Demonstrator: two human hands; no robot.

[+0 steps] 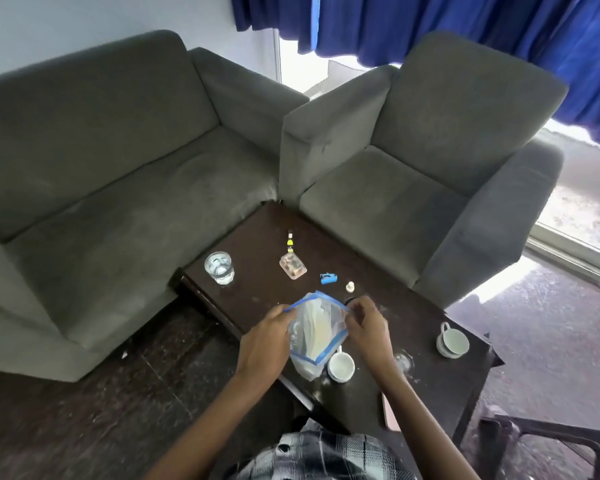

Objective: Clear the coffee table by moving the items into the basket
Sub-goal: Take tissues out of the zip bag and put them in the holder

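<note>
No legible text or labels anywhere.

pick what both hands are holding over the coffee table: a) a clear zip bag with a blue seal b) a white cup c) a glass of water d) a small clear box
a: the left hand and right hand each grip a side of the clear zip bag at its blue-edged mouth

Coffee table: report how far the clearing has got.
Done: nothing that shows; no basket is in view.
In hand: the left hand and right hand hold a plastic bag by its blue-edged top.
Left: on the coffee table sit a glass of water, a small bottle, a clear box, a blue item, a cup beside the bag and a second cup.
</note>
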